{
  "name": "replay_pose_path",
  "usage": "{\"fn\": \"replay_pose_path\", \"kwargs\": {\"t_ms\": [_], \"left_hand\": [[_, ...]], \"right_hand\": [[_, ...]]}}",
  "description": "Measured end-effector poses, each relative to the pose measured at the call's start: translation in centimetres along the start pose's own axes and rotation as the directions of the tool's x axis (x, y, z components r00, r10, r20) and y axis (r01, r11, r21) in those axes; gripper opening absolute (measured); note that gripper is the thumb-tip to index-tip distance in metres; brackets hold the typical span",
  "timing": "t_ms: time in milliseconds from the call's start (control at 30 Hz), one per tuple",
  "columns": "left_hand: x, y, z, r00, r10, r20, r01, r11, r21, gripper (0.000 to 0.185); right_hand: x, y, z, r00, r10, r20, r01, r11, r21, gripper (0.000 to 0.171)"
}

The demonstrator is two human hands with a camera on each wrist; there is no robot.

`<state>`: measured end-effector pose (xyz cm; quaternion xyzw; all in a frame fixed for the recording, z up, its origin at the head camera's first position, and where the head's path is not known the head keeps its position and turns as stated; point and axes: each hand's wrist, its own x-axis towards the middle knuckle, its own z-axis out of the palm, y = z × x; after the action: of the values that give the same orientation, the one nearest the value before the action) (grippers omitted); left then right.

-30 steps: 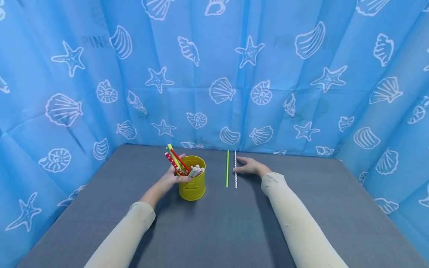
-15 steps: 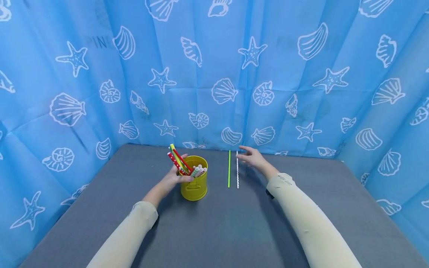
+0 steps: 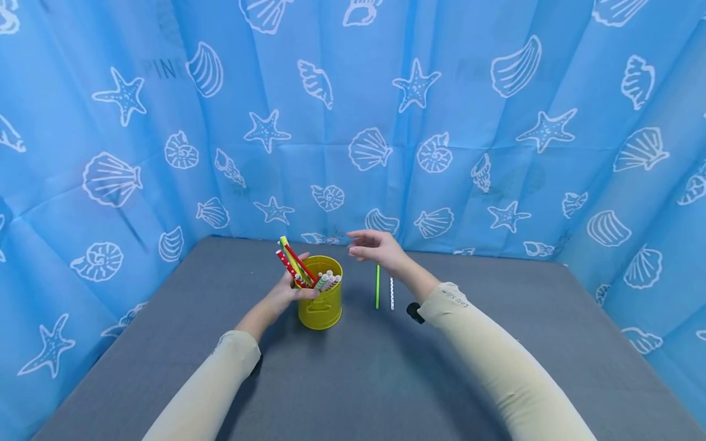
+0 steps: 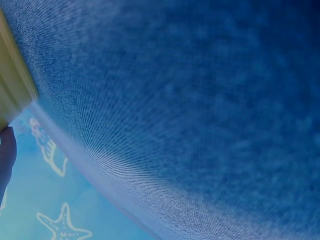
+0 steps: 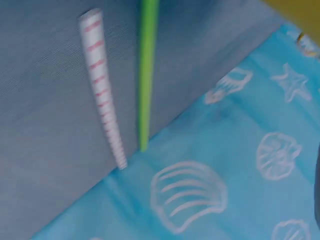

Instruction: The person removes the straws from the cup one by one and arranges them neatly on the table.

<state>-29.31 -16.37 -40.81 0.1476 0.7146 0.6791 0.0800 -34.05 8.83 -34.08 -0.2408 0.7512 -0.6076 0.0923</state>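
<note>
A yellow metal cup [image 3: 321, 300] stands on the grey table [image 3: 353, 380] and holds several coloured paper straws [image 3: 298, 266]. My left hand [image 3: 288, 293] grips the cup's left side, fingers curled round it; the cup's edge [image 4: 12, 85] shows in the left wrist view. My right hand [image 3: 374, 246] hovers in the air just right of the cup's rim, fingers spread, holding nothing. Under it lie a green straw [image 3: 377, 286] and a white patterned straw [image 3: 391, 293], side by side; both straws, the green [image 5: 146, 70] and the white [image 5: 102, 95], show in the right wrist view.
A blue curtain [image 3: 353, 122] printed with white shells and starfish walls the table in at the back and on both sides. A small black object [image 3: 413, 311] sits by my right sleeve.
My right hand has lifted off the table beside the white straw and moved left and up toward the cup. The left hand and cup stay where they were.
</note>
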Motion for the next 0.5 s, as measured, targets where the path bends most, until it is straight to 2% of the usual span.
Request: {"fn": "replay_pose_path", "kwargs": {"t_ms": [167, 367, 500], "left_hand": [[-0.3, 0.2, -0.2, 0.999, -0.045, -0.026, 0.047, 0.997, 0.067, 0.088], [-0.3, 0.2, -0.2, 1.0, -0.002, -0.001, 0.002, 0.998, 0.057, 0.091], [-0.2, 0.1, 0.0, 1.0, -0.01, 0.001, 0.01, 0.997, 0.082, 0.089]], "right_hand": [[0.8, -0.5, 2.2, 0.993, -0.04, 0.115, 0.033, 0.997, 0.063, 0.041], [1.3, -0.4, 3.7, 0.987, -0.045, 0.157, 0.034, 0.997, 0.067, 0.041], [1.4, -0.7, 4.6, 0.98, -0.042, 0.196, 0.038, 0.999, 0.022, 0.04]]}}
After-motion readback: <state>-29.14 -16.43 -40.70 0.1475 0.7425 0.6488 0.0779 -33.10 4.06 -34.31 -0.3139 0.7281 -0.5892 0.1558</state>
